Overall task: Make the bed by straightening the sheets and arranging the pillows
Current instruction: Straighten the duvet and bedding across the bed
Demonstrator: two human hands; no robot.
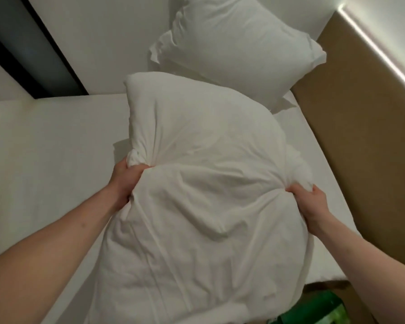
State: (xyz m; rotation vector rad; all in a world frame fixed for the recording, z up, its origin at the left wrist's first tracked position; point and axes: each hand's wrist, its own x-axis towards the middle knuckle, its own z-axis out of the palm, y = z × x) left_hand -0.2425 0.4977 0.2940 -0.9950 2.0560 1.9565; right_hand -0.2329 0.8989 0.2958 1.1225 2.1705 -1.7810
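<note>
The near pillow (197, 195) fills the centre of the frame, held up over the bed (45, 148). The left hand (125, 181) is clenched on a bunch of its case at centre left, and the right hand (310, 203) is pinched closed on the opposite edge at centre right. By the look of it the sheet is already straightened: the bare stretch at left lies smooth. A second pillow (239, 47) leans at the top of the frame near the headboard (351, 113), so this one probably remains to be plumped and set beside it. Nothing blocks that spot. A green object (323, 309) shows at lower right, off the bed.
</note>
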